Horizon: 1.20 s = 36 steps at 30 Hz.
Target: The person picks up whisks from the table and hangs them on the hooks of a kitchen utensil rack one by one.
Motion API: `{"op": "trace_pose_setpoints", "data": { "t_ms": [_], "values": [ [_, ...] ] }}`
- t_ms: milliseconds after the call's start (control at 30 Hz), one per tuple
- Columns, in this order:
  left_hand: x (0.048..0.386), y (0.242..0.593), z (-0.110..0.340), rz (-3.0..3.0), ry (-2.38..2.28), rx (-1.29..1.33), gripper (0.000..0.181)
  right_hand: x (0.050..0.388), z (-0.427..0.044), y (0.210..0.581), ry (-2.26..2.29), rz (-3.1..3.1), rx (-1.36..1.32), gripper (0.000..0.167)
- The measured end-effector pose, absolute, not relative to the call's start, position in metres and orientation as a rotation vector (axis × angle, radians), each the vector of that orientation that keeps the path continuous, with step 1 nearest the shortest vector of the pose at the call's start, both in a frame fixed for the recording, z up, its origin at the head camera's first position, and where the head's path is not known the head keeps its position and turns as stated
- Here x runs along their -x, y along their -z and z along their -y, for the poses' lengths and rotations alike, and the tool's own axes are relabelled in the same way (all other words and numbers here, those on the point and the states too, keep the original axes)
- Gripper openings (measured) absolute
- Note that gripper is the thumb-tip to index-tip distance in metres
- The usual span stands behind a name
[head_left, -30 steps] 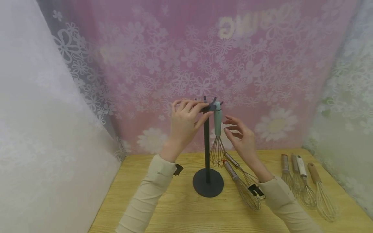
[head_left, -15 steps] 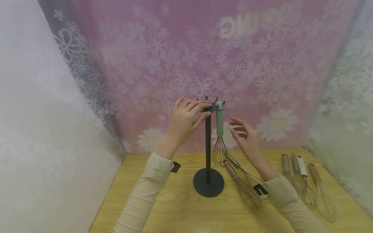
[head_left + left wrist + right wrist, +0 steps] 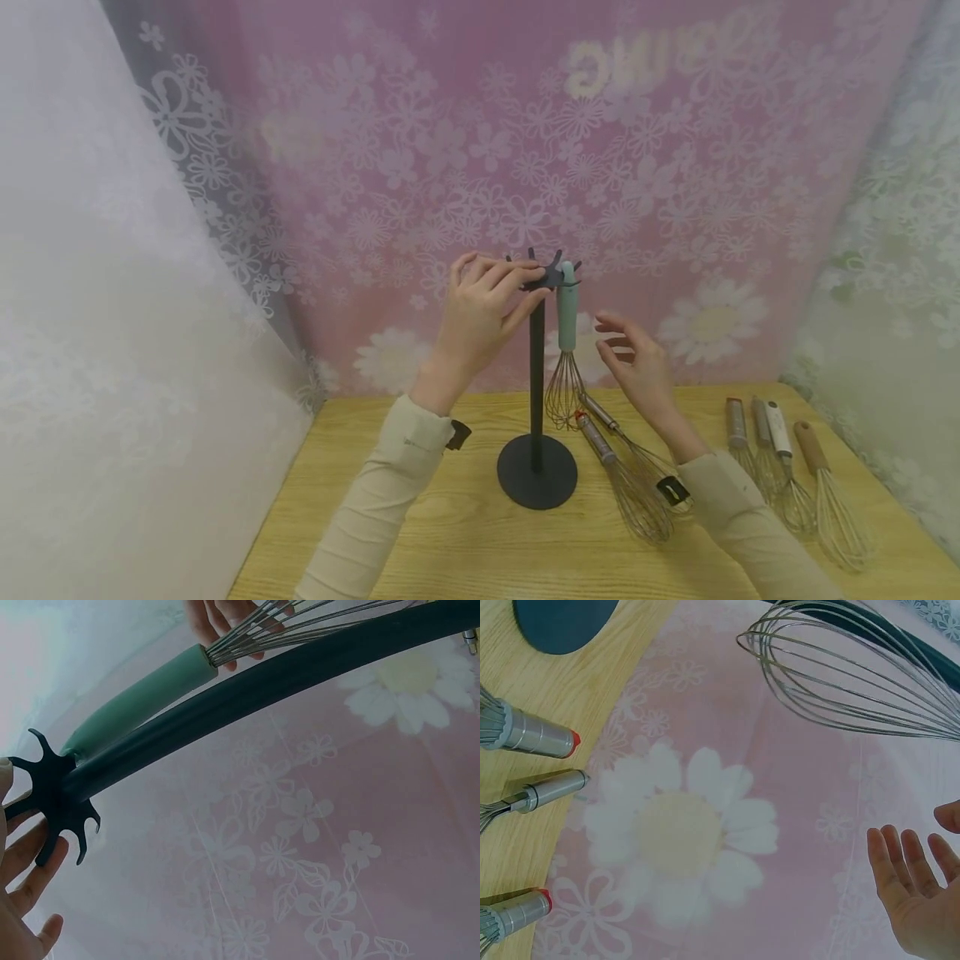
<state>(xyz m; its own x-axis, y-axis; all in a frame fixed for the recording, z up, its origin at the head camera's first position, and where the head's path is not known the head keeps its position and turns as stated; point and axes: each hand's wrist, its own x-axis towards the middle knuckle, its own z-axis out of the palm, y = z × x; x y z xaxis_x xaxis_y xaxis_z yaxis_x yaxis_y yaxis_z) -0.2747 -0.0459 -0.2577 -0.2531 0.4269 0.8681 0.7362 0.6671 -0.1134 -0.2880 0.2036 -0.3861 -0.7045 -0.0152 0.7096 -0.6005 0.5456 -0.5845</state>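
Note:
A black stand with a round base and a crown of curved hooks rises from the table. My left hand holds the stand at its hooked top, fingers over it and thumb lower. From a hook on the right side hangs a whisk with a green handle, its wire loops pointing down. Off to the right of this whisk, my right hand stays apart from it with loosely bent fingers and holds nothing.
Two whisks lie beside the base: a red-tipped metal-handled whisk and a slimmer steel whisk. At the right are several more, including a white-handled whisk and a beige-handled whisk. A flowered curtain hangs behind the wooden table.
My right hand has drawn away to the right and slightly down from the green whisk. The stand's top and the hanging whisk have shifted slightly right. My left hand stays at the top.

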Motion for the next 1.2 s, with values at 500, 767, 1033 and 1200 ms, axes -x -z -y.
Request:
{"op": "trace_pose_setpoints", "data": {
  "t_ms": [500, 767, 1033, 1200],
  "values": [
    [0.272, 0.257, 0.039, 1.878, 0.359, 0.815, 0.031, 0.299, -0.207, 0.398, -1.119, 2.265, -0.522, 0.038],
    [0.273, 0.259, 0.038, 1.928, 0.407, 0.878, 0.029, 0.309, -0.207, 0.416, -1.076, 2.436, -0.517, 0.036],
    [0.271, 0.258, 0.036, 1.950, 0.395, 0.882, 0.029, 0.316, -0.209, 0.433, -1.020, 2.506, -0.568, 0.036],
    [0.271, 0.259, 0.035, 1.952, 0.402, 0.882, 0.028, 0.319, -0.209, 0.442, -0.909, 2.630, -0.520, 0.037]
  ]
}}
